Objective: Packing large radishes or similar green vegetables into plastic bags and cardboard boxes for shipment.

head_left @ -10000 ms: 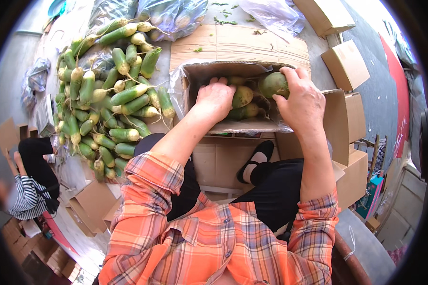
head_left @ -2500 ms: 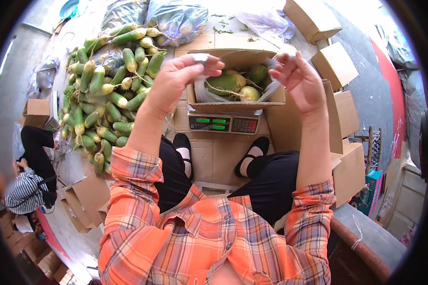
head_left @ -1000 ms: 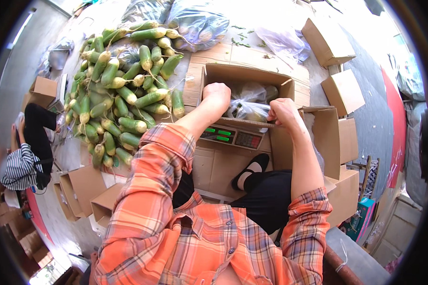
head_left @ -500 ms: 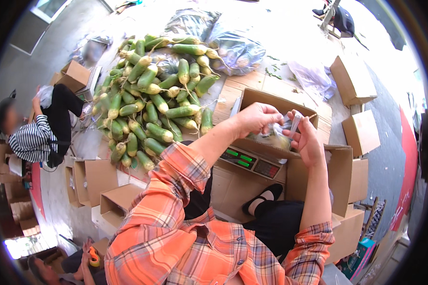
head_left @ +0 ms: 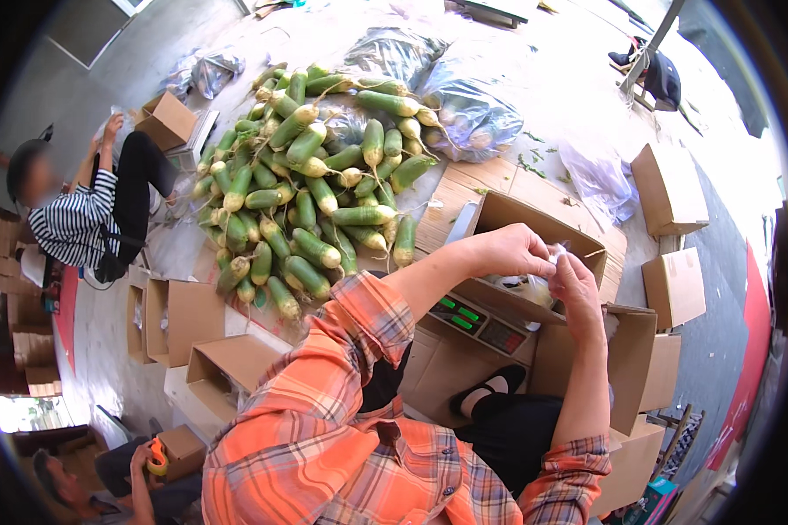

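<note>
Both my hands work close together over an open cardboard box (head_left: 496, 213) that rests on a scale (head_left: 502, 337) with a green-lit display. My left hand (head_left: 518, 252) pinches the gathered top of a clear plastic bag (head_left: 527, 286). My right hand (head_left: 578, 287) closes on the same bag top, fingertips almost touching the left ones. The lower bag hangs or lies inside the box, with something pale in it; my hands hide part of it. Left of the box lies a large pile of green radishes (head_left: 311, 197) with pale root ends.
Bagged radishes (head_left: 471, 109) lie behind the pile. Several open cartons (head_left: 671, 188) stand along the right, and others (head_left: 184, 319) on the left. One person (head_left: 79, 214) in stripes sits at the left; another, lower left, holds an orange tape dispenser (head_left: 158, 458).
My hands have come together at the bag top, the left moving right. The view has shifted, so the pile sits lower and farther right. The striped person's hands have risen.
</note>
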{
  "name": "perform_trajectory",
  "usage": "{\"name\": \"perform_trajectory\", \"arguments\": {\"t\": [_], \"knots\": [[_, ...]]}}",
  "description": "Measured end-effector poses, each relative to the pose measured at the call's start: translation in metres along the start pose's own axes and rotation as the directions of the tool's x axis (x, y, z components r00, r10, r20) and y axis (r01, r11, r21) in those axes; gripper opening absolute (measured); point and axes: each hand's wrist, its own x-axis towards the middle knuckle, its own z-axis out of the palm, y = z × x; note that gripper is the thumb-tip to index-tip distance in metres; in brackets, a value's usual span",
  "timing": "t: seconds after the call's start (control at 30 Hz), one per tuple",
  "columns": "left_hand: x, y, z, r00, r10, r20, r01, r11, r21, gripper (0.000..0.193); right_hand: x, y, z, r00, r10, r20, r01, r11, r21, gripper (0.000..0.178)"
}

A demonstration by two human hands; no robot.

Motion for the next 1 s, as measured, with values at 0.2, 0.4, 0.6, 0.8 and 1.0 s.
{"name": "perform_trajectory", "arguments": {"t": [0.2, 0.4, 0.6, 0.8, 1.0], "knots": [[0.023, -0.036, -0.011, 0.932, -0.117, -0.342, 0.265, 0.865, 0.425, 0.03, 0.003, 0.018, 0.0, 0.989, 0.006, -0.145, -0.056, 0.937, -0.346, 0.021], [0.027, -0.068, 0.006, 0.847, -0.221, -0.483, 0.513, 0.581, 0.633, 0.035, -0.015, 0.022, -0.012, 0.996, 0.037, -0.076, -0.076, 0.795, -0.602, 0.015], [0.042, -0.085, 0.008, 0.763, -0.387, -0.517, 0.643, 0.387, 0.66, 0.03, -0.048, 0.001, -0.029, 0.996, -0.047, -0.071, -0.027, 0.627, -0.779, 0.014], [0.037, -0.066, 0.021, 0.853, -0.017, -0.522, 0.498, 0.331, 0.802, 0.027, -0.048, 0.001, -0.027, 0.97, -0.114, -0.213, -0.078, 0.687, -0.723, 0.016], [0.008, -0.019, 0.065, 0.987, -0.16, -0.005, 0.073, 0.426, 0.902, 0.053, -0.05, 0.012, -0.048, 0.943, -0.195, -0.27, -0.023, 0.771, -0.637, 0.016]]}}
